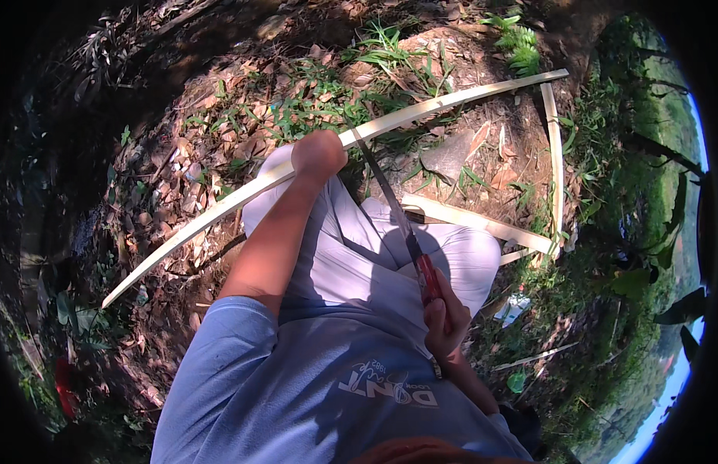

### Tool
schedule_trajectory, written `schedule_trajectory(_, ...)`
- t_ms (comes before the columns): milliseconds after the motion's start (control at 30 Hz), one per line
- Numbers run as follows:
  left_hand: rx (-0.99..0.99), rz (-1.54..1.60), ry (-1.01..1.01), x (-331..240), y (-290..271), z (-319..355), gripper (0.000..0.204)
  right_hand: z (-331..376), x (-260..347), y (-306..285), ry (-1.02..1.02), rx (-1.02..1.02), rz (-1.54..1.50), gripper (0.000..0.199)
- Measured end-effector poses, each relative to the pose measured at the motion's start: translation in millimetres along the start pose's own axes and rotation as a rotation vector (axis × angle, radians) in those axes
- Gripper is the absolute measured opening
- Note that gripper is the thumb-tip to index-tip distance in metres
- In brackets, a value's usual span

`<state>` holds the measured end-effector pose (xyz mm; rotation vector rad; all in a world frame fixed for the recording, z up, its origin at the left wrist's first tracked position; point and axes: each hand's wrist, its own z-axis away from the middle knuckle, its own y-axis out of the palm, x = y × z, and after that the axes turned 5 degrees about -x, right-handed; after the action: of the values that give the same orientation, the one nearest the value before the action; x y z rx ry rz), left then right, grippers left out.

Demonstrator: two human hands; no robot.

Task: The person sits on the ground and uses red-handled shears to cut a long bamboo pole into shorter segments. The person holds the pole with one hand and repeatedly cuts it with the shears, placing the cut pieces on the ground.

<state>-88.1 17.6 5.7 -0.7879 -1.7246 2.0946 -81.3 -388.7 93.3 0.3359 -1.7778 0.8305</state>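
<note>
A long pale strip of wood (413, 114) runs slantwise in front of me, from low on the left to high on the right, across my knee. My left hand (318, 155) is wrapped round it near its middle. My right hand (446, 317) grips a handsaw by its red handle (430, 277). The narrow dark blade (383, 184) points away from me, and its far part meets the wood just right of my left hand. Whether the blade has cut into the wood is too small to tell.
On the right, another pale wooden strip (556, 155) lies along the ground, meeting a shorter piece (482, 222) beside my knee. Grass (386, 50), dry leaves (189, 166) and a flat stone (445, 158) surround me. A green slope drops away at far right; something red (65, 387) lies at far left.
</note>
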Motion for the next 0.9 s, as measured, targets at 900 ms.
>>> schedule_trajectory(900,-0.083,-0.044,0.002,13.6,6.1,2.1,0.022,-219.4,-55.5,196.5,-0.184,-0.112,-0.262,0.039)
